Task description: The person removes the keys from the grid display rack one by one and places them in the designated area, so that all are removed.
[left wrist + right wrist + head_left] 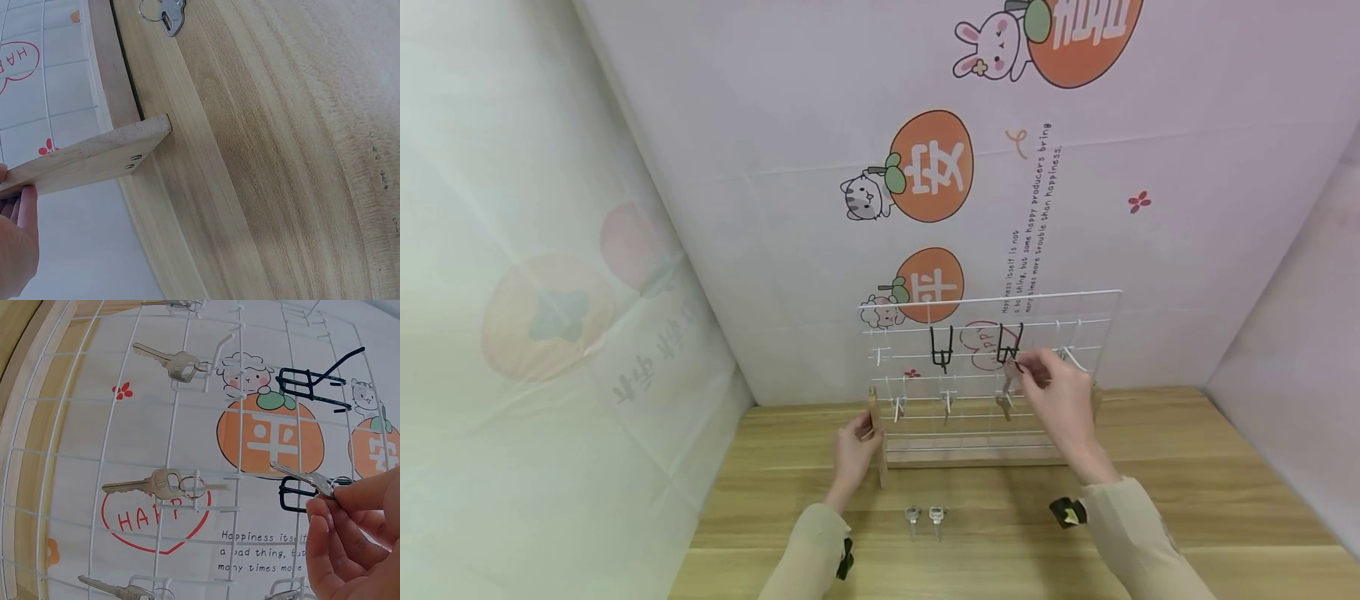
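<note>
Metal key point(322, 485), near 1 of 2 black hooks point(283, 495), is pinched by thumb and fingers of the right hand point(1060, 396); the left hand point(853, 450) grips the wooden post point(877, 442), best kept steady.

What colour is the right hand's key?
The key is silver, clearest in the right wrist view.

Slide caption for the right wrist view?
Right hand holding a key near a black hook on a wire grid.

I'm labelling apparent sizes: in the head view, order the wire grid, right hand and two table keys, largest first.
1. Wire grid
2. Right hand
3. Left table key and right table key: alike, unranked
</note>
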Available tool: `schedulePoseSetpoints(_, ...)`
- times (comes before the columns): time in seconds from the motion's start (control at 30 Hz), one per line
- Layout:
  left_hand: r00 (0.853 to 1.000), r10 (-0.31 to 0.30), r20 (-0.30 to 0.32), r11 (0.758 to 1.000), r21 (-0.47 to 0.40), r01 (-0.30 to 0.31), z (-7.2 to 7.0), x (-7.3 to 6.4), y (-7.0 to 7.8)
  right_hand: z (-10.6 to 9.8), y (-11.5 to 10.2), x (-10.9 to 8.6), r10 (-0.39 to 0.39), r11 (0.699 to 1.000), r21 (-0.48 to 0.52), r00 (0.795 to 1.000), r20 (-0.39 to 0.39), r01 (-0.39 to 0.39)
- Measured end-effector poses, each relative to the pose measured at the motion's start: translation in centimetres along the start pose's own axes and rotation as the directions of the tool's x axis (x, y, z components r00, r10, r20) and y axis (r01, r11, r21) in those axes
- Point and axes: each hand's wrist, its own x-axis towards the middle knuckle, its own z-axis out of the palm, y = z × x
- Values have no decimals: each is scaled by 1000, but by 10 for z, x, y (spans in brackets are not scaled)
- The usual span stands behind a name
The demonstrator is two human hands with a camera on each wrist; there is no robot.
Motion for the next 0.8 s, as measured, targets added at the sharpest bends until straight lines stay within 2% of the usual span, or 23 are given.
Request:
schedulePoseSetpoints(0.17,1000,-17,-21,1000,0,17,5,8,-25,-4,-2,-2,-13,1000,3,1000,3,13)
schedulePoseSetpoints(0.23,1000,-24,-18,1000,-7,24,5,9,-30,-5,-2,-3,-23,1000,-2,1000,-2,23)
schedulePoseSetpoints(0.57,1000,-16,3,1000,-23,16,2,10,-34,-12,-3,-8,-50,999,-4,999,-9,50)
schedulePoseSetpoints(0.8,1000,-29,-13,1000,-7,29,4,10,-33,-17,-6,-10,-50,999,2,999,-19,50)
